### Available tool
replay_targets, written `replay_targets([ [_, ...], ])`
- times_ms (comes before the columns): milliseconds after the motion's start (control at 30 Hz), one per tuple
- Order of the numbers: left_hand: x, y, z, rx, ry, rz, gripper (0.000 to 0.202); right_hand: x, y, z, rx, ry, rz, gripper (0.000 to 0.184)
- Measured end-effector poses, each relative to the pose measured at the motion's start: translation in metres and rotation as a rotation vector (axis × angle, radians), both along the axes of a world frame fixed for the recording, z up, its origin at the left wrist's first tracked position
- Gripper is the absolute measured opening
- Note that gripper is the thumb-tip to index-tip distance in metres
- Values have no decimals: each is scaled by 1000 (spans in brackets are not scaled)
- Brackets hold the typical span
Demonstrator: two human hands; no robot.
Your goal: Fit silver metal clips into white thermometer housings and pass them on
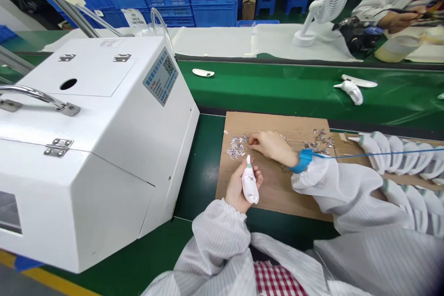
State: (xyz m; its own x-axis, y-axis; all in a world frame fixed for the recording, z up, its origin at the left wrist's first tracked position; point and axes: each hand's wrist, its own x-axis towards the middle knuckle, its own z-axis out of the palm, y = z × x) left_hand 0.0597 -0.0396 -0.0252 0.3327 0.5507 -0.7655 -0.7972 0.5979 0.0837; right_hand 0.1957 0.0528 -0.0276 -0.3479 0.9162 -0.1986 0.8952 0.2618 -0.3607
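Head view: our left hand (237,189) holds a white gadget (249,185) over the cardboard (277,189); its hollow looks unfilled. Our right hand (268,144) bends narrow beside metal bits (237,147); we cannot tell if it pinches one. Many bits look unused.

Your left hand (237,190) holds a white plastic casing (249,184), its narrow tip pointing away from you, with a pale green neck and a hollow in its body. Small shiny metal pieces (236,147) lie loosely heaped on cardboard (294,201) beside your right hand (270,144).
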Motion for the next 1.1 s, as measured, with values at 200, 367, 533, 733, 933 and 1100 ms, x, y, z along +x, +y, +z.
replay_targets([
  [200,-3,7,-9,109,76,-89,29,-1,-5,5,-4,23,6,13],
  [367,4,12,-16,333,318,-165,29,7,-28,35,18,184,-19,11],
  [533,15,14,-16,490,385,-64,29,5,-56,45,80,305,141,8],
  [733,22,17,-16,433,412,112,15,1,-66,36,154,173,194,10],
  [933,21,16,-25,310,339,-27,23,14,-70,49,131,354,275,20],
  [1100,24,15,-28,378,275,-256,30,18,-67,92,438,1094,-290,27],
])
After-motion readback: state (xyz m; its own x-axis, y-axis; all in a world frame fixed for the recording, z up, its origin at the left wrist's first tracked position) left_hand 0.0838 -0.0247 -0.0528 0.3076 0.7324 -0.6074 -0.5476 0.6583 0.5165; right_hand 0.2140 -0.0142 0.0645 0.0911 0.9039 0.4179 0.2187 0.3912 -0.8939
